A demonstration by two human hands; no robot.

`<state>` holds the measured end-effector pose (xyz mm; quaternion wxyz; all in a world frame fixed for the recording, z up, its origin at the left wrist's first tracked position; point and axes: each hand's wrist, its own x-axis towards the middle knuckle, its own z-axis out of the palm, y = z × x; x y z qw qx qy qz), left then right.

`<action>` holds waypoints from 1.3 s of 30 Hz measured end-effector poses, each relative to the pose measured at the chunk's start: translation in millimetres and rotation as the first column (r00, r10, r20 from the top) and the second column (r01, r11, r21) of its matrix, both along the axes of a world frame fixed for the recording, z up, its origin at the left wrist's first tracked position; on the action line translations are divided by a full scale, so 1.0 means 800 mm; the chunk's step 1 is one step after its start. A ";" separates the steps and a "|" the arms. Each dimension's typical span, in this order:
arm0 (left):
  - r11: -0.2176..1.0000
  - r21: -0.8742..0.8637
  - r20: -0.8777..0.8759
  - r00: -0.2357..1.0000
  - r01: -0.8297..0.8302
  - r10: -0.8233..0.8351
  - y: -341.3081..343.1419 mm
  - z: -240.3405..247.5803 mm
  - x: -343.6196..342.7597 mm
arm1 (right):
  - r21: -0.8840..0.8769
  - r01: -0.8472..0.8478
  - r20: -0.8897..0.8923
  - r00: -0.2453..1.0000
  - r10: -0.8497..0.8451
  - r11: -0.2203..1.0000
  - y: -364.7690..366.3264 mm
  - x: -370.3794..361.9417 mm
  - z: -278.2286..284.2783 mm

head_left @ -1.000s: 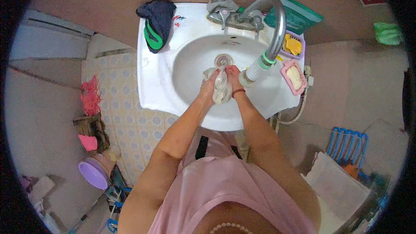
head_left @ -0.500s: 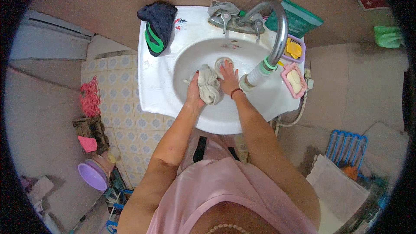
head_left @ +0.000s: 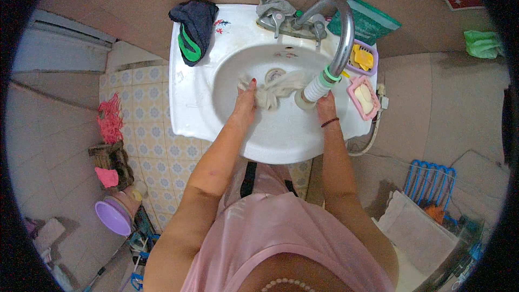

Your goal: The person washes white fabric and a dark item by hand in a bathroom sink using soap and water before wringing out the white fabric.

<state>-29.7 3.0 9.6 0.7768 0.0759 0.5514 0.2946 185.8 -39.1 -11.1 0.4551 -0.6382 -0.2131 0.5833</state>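
A wet, off-white cloth lies stretched across the basin of the white sink, below the drain. My left hand is closed around its left end, thumb on top. The cloth runs rightward until it passes behind the white ribbed spout end of the tap. My right hand, with a dark red band at the wrist, is just right of that spout. The spout hides most of its fingers, so whether they grip the cloth's other end does not show.
A dark cloth with green trim hangs on the sink's left rim. Two tap handles stand at the back beside a grey rag. On the right are a pink soap dish, a purple dish with a yellow item and a green board.
My right hand has moved from near the drain to the right, beside the spout. The bunched cloth is now drawn out sideways, uncovering the drain's surroundings partly.
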 end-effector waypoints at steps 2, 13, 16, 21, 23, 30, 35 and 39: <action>0.997 -0.074 0.077 0.997 0.015 -0.009 -0.012 0.012 0.016 | 0.048 -0.367 0.428 0.848 0.312 0.929 -0.020 0.052 -0.106; 0.994 -0.087 0.385 0.919 -0.059 0.088 -0.001 -0.004 0.044 | 0.387 -0.349 0.750 0.658 -0.071 0.853 0.006 -0.146 0.009; 0.973 -0.113 0.438 0.869 -0.201 0.231 -0.015 0.000 0.052 | 0.145 -0.117 0.528 0.849 0.023 0.982 0.039 -0.123 0.009; 0.927 -0.369 0.776 0.528 -0.066 0.346 0.006 -0.079 0.010 | 0.372 -0.383 0.741 0.671 -0.022 0.846 -0.006 -0.189 0.028; 0.979 -0.155 0.631 0.749 -0.135 0.203 0.003 -0.053 0.014 | 0.414 -0.551 0.798 0.603 0.003 0.725 -0.007 -0.197 0.050; 0.983 -0.184 0.378 0.922 -0.014 0.084 -0.015 -0.009 0.025 | 0.046 -0.097 0.643 0.764 0.045 0.994 0.024 -0.112 -0.047; 0.989 -0.124 0.423 0.898 -0.075 0.121 0.017 -0.024 -0.031 | -0.104 0.162 -0.350 0.917 -0.189 0.981 -0.005 -0.099 -0.032; 0.982 -0.129 0.464 0.884 0.138 -0.063 -0.006 -0.016 -0.017 | -0.043 0.059 -0.715 0.695 -0.072 0.997 -0.029 -0.102 0.049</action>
